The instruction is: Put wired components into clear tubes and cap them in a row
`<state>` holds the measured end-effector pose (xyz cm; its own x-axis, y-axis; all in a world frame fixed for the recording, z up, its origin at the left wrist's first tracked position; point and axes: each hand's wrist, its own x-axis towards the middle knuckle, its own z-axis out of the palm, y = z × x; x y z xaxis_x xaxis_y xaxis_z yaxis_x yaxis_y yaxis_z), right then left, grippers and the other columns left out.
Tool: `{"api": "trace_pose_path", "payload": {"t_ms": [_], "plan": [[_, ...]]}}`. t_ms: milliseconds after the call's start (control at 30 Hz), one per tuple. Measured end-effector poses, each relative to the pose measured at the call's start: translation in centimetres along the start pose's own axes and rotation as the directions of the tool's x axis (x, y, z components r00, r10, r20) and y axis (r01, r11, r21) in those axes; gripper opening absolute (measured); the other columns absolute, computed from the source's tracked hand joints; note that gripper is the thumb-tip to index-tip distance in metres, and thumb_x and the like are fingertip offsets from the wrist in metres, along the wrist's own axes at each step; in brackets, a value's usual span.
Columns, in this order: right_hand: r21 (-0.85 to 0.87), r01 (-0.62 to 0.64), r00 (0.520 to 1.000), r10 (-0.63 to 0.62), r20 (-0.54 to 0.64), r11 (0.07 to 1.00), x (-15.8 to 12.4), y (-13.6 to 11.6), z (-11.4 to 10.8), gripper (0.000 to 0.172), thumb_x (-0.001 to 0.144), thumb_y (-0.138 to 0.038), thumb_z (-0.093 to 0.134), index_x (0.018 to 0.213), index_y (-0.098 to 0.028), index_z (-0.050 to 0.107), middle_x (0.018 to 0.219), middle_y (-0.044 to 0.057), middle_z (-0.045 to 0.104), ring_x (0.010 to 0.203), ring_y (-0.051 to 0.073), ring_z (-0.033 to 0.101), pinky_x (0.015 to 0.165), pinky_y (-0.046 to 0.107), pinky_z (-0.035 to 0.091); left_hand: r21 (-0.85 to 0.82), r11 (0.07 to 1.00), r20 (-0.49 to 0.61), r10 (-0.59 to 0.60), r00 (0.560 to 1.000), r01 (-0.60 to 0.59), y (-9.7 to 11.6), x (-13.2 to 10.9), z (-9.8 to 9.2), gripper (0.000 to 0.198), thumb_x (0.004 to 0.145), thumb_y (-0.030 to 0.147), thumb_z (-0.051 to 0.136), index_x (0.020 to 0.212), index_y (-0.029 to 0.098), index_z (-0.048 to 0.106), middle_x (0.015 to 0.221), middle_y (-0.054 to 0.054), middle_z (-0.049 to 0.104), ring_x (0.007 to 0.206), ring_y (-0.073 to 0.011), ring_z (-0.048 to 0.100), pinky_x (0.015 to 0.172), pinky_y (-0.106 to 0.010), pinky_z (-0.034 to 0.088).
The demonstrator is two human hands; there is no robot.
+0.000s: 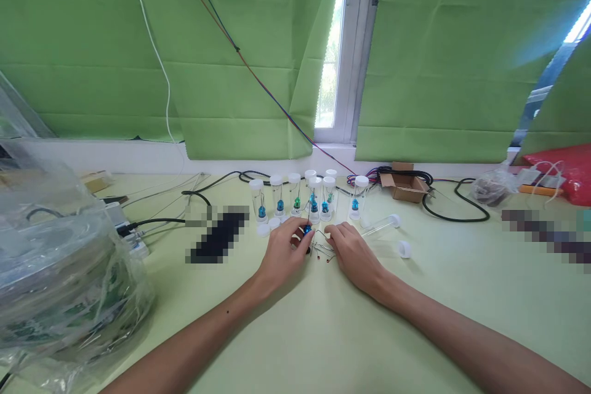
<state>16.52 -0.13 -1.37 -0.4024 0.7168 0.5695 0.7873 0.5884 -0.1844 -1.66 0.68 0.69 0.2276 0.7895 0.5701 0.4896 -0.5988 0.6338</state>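
Observation:
My left hand [287, 246] is closed, its thumb and fingers pinching a small blue part with a thin wire stem [307, 229]. Just to the right, my right hand [353, 253] has its fingers curled together, fingertips down at several thin metal pins [325, 249] with small reddish ends; what they grip, if anything, is too small to make out. Beyond both hands stand several clear capped tubes [276, 192], most with a blue wired part inside. One tube [297, 191] holds a green one. White caps [263, 230] lie behind my left hand.
A clear tube [381, 225] lies on its side behind my right hand, with another white cap [405, 249] nearby. A small cardboard box [406, 184] and black cable [462, 217] sit at the back right. A plastic-wrapped bundle [69, 283] fills the left side.

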Motion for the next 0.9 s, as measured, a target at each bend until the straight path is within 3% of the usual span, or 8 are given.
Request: {"api": "trace_pose_path", "payload": {"t_ms": [200, 467, 900], "plan": [[0.003, 0.010, 1.000, -0.010, -0.011, 1.000, 0.04, -0.04, 0.03, 0.018, 0.094, -0.005, 0.043, 0.103, -0.015, 0.056, 0.090, 0.009, 0.062, 0.086, 0.024, 0.054, 0.075, 0.034, 0.045, -0.012, 0.999, -0.063, -0.046, 0.997, 0.046, 0.10, 0.27, -0.21, 0.016, 0.089, 0.031, 0.055, 0.093, 0.018, 0.063, 0.086, -0.004, 0.067, 0.070, -0.0143, 0.060, 0.059, -0.025, 0.053], [-0.113, 0.039, 0.997, -0.030, 0.074, 0.993, -0.15, 0.26, 0.27, 0.017, 0.093, -0.006, 0.046, 0.093, -0.015, 0.061, 0.087, 0.009, 0.061, 0.084, 0.023, 0.051, 0.074, 0.033, 0.043, -0.048, 0.994, -0.163, -0.102, 0.981, 0.096, 0.52, 0.26, -0.59, 0.018, 0.089, 0.034, 0.056, 0.094, 0.018, 0.064, 0.089, -0.004, 0.066, 0.071, -0.0131, 0.058, 0.061, -0.023, 0.052], [-0.231, 0.137, 0.990, -0.124, 0.069, 0.963, -0.17, -0.19, -0.38, 0.014, 0.093, -0.010, 0.051, 0.086, -0.015, 0.063, 0.087, 0.009, 0.061, 0.088, 0.023, 0.051, 0.082, 0.033, 0.039, -0.097, 0.988, -0.181, -0.133, 0.974, 0.117, 0.41, 0.26, -0.38, 0.018, 0.088, 0.034, 0.057, 0.095, 0.018, 0.064, 0.092, -0.004, 0.065, 0.072, -0.0131, 0.059, 0.061, -0.023, 0.051]]}}
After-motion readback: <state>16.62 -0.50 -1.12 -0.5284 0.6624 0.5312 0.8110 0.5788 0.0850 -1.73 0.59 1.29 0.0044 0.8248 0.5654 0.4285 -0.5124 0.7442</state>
